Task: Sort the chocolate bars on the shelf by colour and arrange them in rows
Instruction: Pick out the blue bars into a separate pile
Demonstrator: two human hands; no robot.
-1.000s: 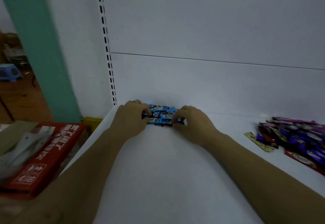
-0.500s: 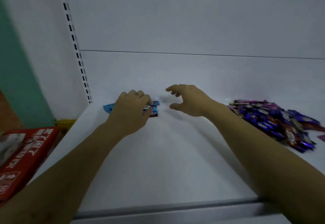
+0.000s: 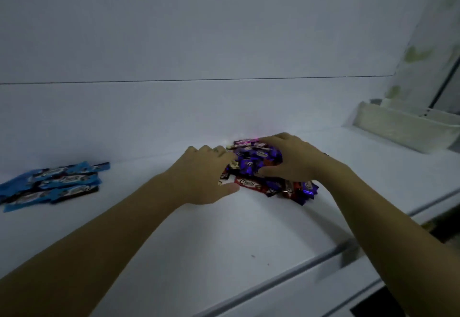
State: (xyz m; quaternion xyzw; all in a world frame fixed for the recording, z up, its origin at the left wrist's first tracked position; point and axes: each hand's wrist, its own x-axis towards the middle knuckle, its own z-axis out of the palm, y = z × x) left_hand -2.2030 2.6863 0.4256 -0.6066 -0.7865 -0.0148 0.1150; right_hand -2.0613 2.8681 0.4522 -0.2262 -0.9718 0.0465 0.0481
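Both hands are on a mixed pile of chocolate bars (image 3: 251, 162), purple, red and pink wrappers heaped loosely against the back edge of the white shelf (image 3: 224, 242), a little right of its middle. The right hand (image 3: 296, 160) arches over the top and right side of the heap. Its fingers reach to the far side by the back panel (image 3: 199, 107) and its thumb presses in from the front, so it grips a clump of the bars. The left hand (image 3: 206, 175) rests on the pile's left edge with its fingers bent down onto the wrappers and its thumb lying out along the shelf. Whether those fingers pinch a bar cannot be told, as their tips are hidden. A red Choco bar (image 3: 249, 183) lies flat at the pile's front edge, just beside the left thumb, and a few purple and red bars spill toward the front right.

The blue chocolate bars (image 3: 54, 184) lie gathered toward the left end of the shelf, roughly parallel and overlapping, well apart from the pile. A broad stretch of bare shelf runs between the two groups. The front half of the shelf, up to its front rail (image 3: 323, 257), carries only the two forearms crossing above it. At the back right corner a pale tray (image 3: 403, 130) sits well apart from the pile, with bare surface between them.
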